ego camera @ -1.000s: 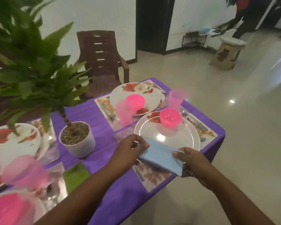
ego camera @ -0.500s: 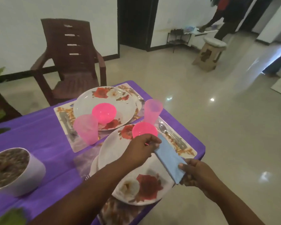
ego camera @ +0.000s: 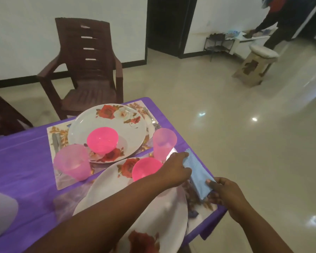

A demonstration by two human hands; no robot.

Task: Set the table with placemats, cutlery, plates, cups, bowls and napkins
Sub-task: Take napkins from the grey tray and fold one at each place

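Observation:
A folded light-blue napkin [ego camera: 197,174] lies along the right side of the near floral plate [ego camera: 113,190], over the placemat by the table's right edge. My left hand [ego camera: 173,169] pinches its far end and my right hand [ego camera: 224,192] pinches its near end. A pink bowl [ego camera: 146,168] sits on the near plate, with a pink cup [ego camera: 164,143] just behind my left hand. The far plate [ego camera: 108,128] carries another pink bowl [ego camera: 102,140], and a second pink cup [ego camera: 72,161] stands to its left. Cutlery under the napkin is hidden.
The purple tablecloth [ego camera: 22,161] ends close to my right hand, with tiled floor beyond. A brown plastic chair [ego camera: 86,70] stands behind the far setting. A white pot [ego camera: 2,212] is at the left edge. A person [ego camera: 277,21] and a stool [ego camera: 257,64] are far back right.
The napkin has come down from above the plate to the placemat's right side, over the cutlery. Both hands moved right with it. The view shifted right, leaving the plant out of frame.

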